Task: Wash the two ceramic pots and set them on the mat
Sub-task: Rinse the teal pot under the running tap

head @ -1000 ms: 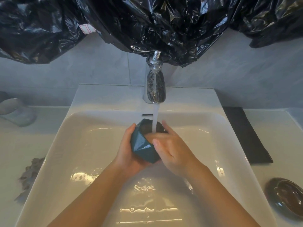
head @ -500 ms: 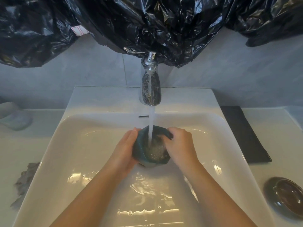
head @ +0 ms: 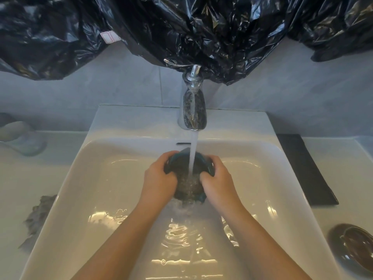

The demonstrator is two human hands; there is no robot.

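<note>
A small dark teal ceramic pot (head: 182, 161) is held over the white sink (head: 84, 178), its opening facing up under the running stream from the chrome tap (head: 192, 110). Water fills it and spills over its near side. My left hand (head: 159, 178) grips the pot's left side and my right hand (head: 217, 178) grips its right side, with a thumb over the rim. A black mat (head: 302, 168) lies on the counter to the right of the sink. A second pot is not clearly in view.
A dark brown glazed dish (head: 355, 247) sits on the counter at the near right. A pale soap dish (head: 20, 140) is at the far left. A grey cloth (head: 38, 215) lies left of the sink. Black plastic sheeting (head: 181, 27) hangs above the tap.
The pot went from tilted on its side to upright with its mouth up; it now overflows. Both hands shifted to grip its two sides.
</note>
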